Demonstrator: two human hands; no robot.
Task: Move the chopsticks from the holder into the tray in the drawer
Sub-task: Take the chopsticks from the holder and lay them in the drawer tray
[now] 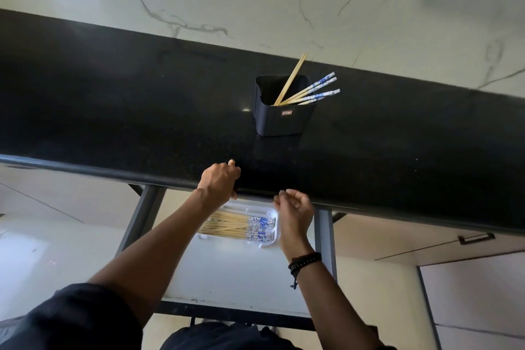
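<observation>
While my left hand (219, 179) curls over the front edge of the black granite countertop (113, 111), fingers bent on the rim and thumb on top, it grips nothing but the stone. Below it, at about five o'clock from that hand, the white tray (271, 241) lies in the open drawer (227, 275), already loaded with a row of bamboo chopsticks (233, 226) whose blue-and-white patterned ends point toward three o'clock. My right hand (294, 212) hangs just beside the tray's right end, under the counter's edge, fingers loosely curled and half closed; I cannot tell whether anything is pinched in them. A black beaded bracelet (305, 261) sits on that wrist. Up on the counter, at twelve o'clock from my right hand, stands the dark square holder (279, 119), with the remaining chopsticks (309, 92) leaning out toward two o'clock, a plain pair more upright
</observation>
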